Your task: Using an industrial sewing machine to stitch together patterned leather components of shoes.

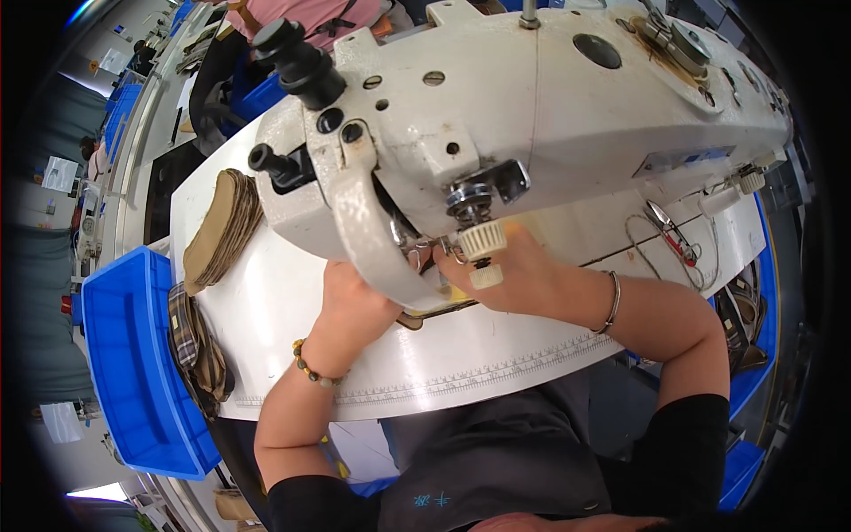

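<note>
A white industrial sewing machine [567, 106] spans the view above my hands. My left hand [355, 306], with a beaded bracelet on its wrist, is closed beside the needle area, partly behind the machine's curved white lever [359, 222]. My right hand [510, 275], wearing a metal bangle, has its fingers bent in close to the presser foot from the other side. Between them, a tan fabric piece [409, 322] with a dark edge shows on the table under the machine head, at my fingers. The fingertips and most of this piece are hidden by the machine.
A stack of tan fabric pieces [223, 230] lies on the white table [496, 355] at left. Plaid pieces [191, 341] hang over the edge beside a blue bin [133, 355]. Red-handled thread snips [678, 239] rest at right. Another person in pink [292, 27] sits beyond the machine.
</note>
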Demonstrator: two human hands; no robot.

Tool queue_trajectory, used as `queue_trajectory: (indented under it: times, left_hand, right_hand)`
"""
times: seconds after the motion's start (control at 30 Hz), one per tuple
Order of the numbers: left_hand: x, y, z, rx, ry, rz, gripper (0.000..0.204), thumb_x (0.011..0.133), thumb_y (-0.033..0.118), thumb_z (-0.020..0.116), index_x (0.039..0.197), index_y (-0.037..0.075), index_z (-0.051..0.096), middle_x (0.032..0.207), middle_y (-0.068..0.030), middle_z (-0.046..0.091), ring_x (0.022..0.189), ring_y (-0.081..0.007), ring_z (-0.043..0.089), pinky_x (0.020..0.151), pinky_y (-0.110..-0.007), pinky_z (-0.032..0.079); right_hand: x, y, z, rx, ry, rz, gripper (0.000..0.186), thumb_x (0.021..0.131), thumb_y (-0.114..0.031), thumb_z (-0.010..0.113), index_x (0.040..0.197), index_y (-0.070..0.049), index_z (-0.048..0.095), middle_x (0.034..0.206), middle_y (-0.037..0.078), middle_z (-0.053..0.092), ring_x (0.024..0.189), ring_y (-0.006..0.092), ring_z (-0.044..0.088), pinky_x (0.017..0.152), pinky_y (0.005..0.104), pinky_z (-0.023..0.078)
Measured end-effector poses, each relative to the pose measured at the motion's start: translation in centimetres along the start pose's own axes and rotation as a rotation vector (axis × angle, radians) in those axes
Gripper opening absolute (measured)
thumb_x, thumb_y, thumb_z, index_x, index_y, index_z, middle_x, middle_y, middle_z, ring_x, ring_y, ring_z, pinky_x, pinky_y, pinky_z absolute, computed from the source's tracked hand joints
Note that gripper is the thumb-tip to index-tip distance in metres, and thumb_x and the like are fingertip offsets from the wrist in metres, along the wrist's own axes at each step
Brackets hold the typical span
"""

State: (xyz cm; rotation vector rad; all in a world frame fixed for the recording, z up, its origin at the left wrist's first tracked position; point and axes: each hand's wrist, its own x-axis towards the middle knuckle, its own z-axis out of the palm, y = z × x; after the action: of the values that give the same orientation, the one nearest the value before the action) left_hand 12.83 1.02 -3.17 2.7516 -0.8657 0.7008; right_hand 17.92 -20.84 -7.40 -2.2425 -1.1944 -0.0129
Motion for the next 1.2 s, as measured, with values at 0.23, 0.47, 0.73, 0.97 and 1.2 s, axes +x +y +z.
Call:
queue_trajectory:
  times: [0.23,0.47,0.73,0.97,1.2]
  left_hand:
    - [-0.1,-0.9,0.2,-0.059,-0.011,-0.076,0.029,0.060,0.011,0.082,0.086,0.010,0.070,0.081,-0.0034,0.072,0.063,-0.0213,0.067,0.055,-0.032,0.052]
    - [-0.1,-1.0,0.1,-0.009,-0.037,-0.076,0.027,0.061,0.016,0.082,0.085,0.010,0.071,0.083,-0.0031,0.073,0.061,-0.0191,0.067,0.053,-0.031,0.052]
    - [0.7,-0.3,-0.4,-0.024,-0.038,-0.026,0.027,0.063,0.015,0.082,0.089,0.013,0.073,0.083,0.0016,0.071,0.066,-0.0169,0.067,0.054,-0.029,0.051]
    - [1.0,0.2,-0.5,0.009,-0.050,-0.001,0.029,0.064,0.016,0.082,0.092,0.013,0.073,0.082,0.0026,0.069,0.068,-0.0170,0.066,0.054,-0.031,0.052]
    - [0.9,0.2,-0.1,0.059,-0.035,0.033,0.026,0.067,0.019,0.082,0.090,0.012,0.072,0.083,0.0026,0.069,0.069,-0.0162,0.066,0.053,-0.031,0.051]
  right_hand:
    - [1.4,1.0,0.2,0.007,0.238,-0.147,0.015,0.064,-0.014,0.068,0.058,-0.004,0.059,0.058,0.014,0.058,0.052,0.0318,0.061,0.052,0.0410,0.049]
    - [1.3,1.1,0.3,0.076,0.142,-0.049,0.014,0.078,-0.017,0.069,0.074,-0.004,0.065,0.067,0.012,0.064,0.061,0.0285,0.065,0.057,0.0384,0.052]
    - [1.4,0.2,-0.7,0.176,0.175,-0.112,0.018,0.071,-0.017,0.069,0.061,-0.006,0.061,0.057,0.012,0.055,0.055,0.0312,0.061,0.053,0.0436,0.049]
    - [0.6,1.2,-0.8,-0.157,0.157,-0.340,0.012,0.065,-0.014,0.070,0.071,-0.007,0.063,0.058,0.010,0.055,0.055,0.0296,0.060,0.051,0.0422,0.047]
    - [0.6,0.2,-1.2,-0.131,0.175,-0.215,0.012,0.065,-0.014,0.071,0.065,-0.006,0.062,0.060,0.011,0.057,0.056,0.0328,0.060,0.053,0.0443,0.048]
